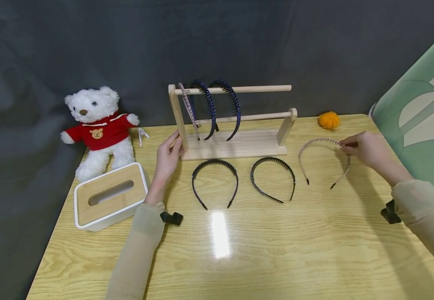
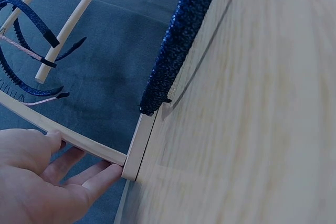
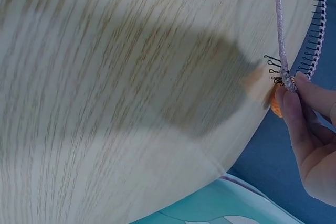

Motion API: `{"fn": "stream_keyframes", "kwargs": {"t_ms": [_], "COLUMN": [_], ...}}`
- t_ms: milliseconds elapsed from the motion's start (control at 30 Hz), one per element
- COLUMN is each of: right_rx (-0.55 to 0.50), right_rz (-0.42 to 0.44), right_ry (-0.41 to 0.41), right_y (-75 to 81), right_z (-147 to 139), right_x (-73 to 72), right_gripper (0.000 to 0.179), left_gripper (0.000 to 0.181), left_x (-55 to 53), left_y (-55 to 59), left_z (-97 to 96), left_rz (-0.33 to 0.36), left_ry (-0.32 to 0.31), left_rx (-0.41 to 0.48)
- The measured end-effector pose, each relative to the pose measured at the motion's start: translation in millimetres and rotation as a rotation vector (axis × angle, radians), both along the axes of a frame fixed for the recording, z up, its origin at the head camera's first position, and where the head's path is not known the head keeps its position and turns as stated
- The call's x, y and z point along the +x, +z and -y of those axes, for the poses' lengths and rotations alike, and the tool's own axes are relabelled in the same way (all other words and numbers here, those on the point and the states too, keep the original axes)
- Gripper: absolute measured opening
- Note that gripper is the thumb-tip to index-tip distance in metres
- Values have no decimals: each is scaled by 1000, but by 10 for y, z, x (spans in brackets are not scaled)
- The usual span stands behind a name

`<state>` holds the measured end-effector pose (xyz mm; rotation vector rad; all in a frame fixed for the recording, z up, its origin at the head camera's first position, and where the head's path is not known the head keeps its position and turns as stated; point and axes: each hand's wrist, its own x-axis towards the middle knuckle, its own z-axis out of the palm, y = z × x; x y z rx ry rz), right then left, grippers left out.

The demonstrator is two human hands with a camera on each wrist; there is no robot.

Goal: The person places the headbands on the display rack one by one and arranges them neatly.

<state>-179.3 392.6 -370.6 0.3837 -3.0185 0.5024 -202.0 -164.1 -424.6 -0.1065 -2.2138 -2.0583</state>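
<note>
Near the right of the table, my right hand (image 1: 367, 152) pinches a pale pink toothed headband (image 1: 319, 141) by one side, its open ends toward me. The right wrist view shows thumb and fingertips around its toothed band. My left hand (image 1: 168, 160) grips the left upright of a wooden headband rack (image 1: 235, 146), low near the base. Hanging on the rack's bars are a pink headband (image 1: 188, 104) and two dark blue sparkly headbands (image 1: 210, 104). Two dark toothed headbands, a left one (image 1: 214, 161) and a right one (image 1: 273, 159), lie in front of the rack.
A white teddy bear (image 1: 104, 133) in a red top sits at the back left, beside a white clip (image 1: 141, 135). In front of it stands a tissue box (image 1: 81, 196) with a wooden lid. An orange ball (image 1: 328, 120) lies near the back edge.
</note>
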Motion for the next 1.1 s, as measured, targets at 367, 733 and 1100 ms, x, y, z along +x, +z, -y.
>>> {"fn": "stream_keyframes", "kwargs": {"t_ms": [367,733,1100], "right_rx": [39,-42,-90], "right_rz": [-96,-149,-132], "right_ry": [36,14,-41], "right_y": [114,254,470], "right_z": [-39,-19,21], "right_x": [66,111,165], "right_gripper": [10,11,18], "left_gripper": [45,44,45], "left_x": [5,-2,10], "left_y": [16,14,39], "left_z": [-16,-8,-12], "left_rz": [8,0,4], "left_ry": [-12,-6,-13], "left_rx": [1,-5,2]}}
